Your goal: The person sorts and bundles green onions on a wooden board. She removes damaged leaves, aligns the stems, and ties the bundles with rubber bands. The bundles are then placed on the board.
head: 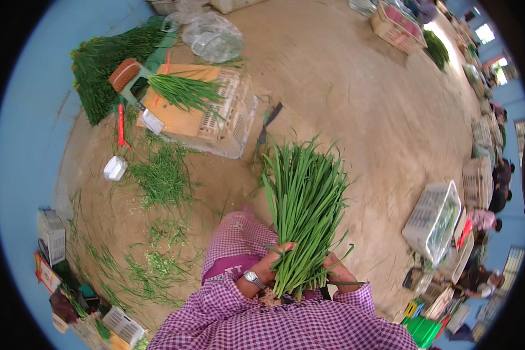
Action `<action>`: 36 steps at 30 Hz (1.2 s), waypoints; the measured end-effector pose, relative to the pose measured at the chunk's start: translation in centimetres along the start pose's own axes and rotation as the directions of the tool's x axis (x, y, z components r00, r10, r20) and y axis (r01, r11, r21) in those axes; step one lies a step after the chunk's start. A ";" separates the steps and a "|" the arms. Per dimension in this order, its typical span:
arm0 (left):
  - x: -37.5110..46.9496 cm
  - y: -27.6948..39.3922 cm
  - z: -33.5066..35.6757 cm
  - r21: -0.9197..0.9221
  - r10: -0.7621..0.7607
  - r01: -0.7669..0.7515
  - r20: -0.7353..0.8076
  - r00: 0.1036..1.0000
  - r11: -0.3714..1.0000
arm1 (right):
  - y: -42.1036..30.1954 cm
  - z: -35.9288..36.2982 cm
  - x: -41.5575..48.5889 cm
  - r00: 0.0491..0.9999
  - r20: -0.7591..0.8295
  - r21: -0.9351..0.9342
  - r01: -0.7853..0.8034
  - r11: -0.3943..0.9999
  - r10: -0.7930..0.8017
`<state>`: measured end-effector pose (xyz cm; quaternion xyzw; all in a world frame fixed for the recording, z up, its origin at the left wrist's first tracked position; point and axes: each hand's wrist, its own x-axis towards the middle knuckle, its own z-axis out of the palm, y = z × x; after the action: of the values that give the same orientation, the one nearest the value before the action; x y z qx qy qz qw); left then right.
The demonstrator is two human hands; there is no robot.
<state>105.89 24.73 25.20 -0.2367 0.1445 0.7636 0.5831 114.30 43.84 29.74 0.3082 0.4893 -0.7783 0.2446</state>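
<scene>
A large, loose bunch of garlic chives (308,197) lies across my lap, cut ends towards my body and leaf tips pointing away. My left hand (274,261), with a watch on its wrist, grips the left side of the stems. On the opposite side, my right hand (340,270) closes around the stems, its fingers partly hidden by leaves. Ahead to the left, a smaller bunch of chives (186,91) rests on a wooden board (181,120) over a plastic crate (232,127). A cleaver (152,121) lies at the board's near left edge.
Bundled chives (109,65) are heaped by the blue wall, beside clear plastic bags (214,37). Leaf trimmings (162,175), a white container (115,168) and a red strip (121,124) lie on the floor. A white crate (431,221) stands right; people (501,183) sit beyond.
</scene>
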 end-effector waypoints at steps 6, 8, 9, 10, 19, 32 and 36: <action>10.4 8.7 3.2 -0.035 0.084 -0.084 0.020 0.996 0.996 | -11.3 -5.1 10.2 0.999 0.044 -0.228 -0.020 0.973 0.031; 13.8 12.4 5.4 0.115 0.206 -0.206 0.014 0.978 0.972 | -15.2 -6.1 13.7 1.000 -0.025 -0.223 -0.021 0.975 0.015; 15.7 15.3 6.7 0.128 0.213 -0.222 0.078 0.974 0.967 | -18.1 -5.3 14.6 0.990 -0.064 -0.315 0.102 0.944 -0.129; 16.6 17.1 7.4 0.108 0.197 -0.209 0.115 0.974 0.972 | -21.4 -4.9 15.8 0.999 -0.005 -0.281 0.050 0.958 -0.054; 25.6 29.0 15.4 -0.005 0.176 -0.176 0.042 0.983 0.984 | -35.0 -10.0 27.1 0.987 0.012 -0.165 -0.157 0.974 0.161; 41.7 45.2 25.2 -0.244 0.515 -0.531 -0.131 0.847 0.812 | -61.4 -13.4 47.7 0.897 0.251 -0.529 -0.187 0.828 0.363; 42.5 52.1 27.3 -0.314 0.615 -0.640 -0.186 0.766 0.701 | -67.1 -10.6 55.1 0.821 0.343 -0.629 -0.160 0.761 0.457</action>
<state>41.79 58.77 22.90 -0.3009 0.0936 0.9209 0.2295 32.99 76.09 27.57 0.0974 0.5647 -0.5915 0.5672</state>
